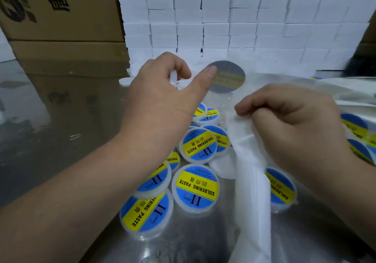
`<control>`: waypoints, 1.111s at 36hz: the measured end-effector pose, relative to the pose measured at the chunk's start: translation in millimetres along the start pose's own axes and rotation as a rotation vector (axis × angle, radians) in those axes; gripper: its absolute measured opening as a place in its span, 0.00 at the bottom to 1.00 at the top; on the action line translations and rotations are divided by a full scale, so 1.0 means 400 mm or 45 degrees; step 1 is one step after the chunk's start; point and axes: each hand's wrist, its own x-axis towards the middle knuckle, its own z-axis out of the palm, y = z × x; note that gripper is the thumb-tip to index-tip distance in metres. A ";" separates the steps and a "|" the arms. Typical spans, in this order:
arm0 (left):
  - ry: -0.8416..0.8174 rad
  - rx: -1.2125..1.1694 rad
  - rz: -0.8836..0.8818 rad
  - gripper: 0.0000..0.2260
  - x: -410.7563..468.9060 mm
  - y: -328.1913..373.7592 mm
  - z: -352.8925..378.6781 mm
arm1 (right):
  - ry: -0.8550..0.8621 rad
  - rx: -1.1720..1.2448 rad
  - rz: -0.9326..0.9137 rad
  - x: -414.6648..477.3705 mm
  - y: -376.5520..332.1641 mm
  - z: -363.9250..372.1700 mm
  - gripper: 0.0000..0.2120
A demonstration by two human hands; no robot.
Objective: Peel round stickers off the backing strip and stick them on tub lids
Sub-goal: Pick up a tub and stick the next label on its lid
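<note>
A round sticker [228,77] shows greyish, seen from its back, still at the edge of the translucent white backing strip [252,181]. The thumb tip of my left hand [162,100] touches the sticker's left edge. That hand's curled fingers hold a small white thing, apparently a bare tub [173,77], mostly hidden. My right hand [293,124] pinches the strip just below the sticker, and the strip hangs down to the table. Beneath both hands lie several tubs with blue and yellow "SOLDERING PASTE" stickers on their lids [196,188].
The tubs lie on a shiny metal table [50,140]. A wall of small white boxes [244,18] stands at the back, with brown cartons [61,18] at the back left. More unpeeled stickers [358,132] run along the strip at the right edge.
</note>
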 end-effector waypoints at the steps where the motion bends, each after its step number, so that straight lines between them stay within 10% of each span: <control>1: -0.005 0.016 0.013 0.14 -0.002 0.000 0.000 | -0.002 0.131 0.119 0.000 -0.004 0.000 0.16; 10: -0.047 0.191 0.185 0.17 -0.008 0.005 -0.001 | 0.077 0.531 0.541 0.015 0.011 -0.001 0.13; 20: -0.140 0.324 0.211 0.15 0.001 -0.011 0.003 | 0.202 0.382 0.487 0.015 0.031 0.009 0.09; 27: -0.066 -0.501 -0.308 0.07 0.025 0.003 0.012 | 0.160 0.514 0.501 0.018 0.024 0.005 0.08; 40: -0.439 -1.056 -0.469 0.12 0.013 0.006 0.013 | -0.208 0.630 0.448 0.002 -0.002 0.017 0.09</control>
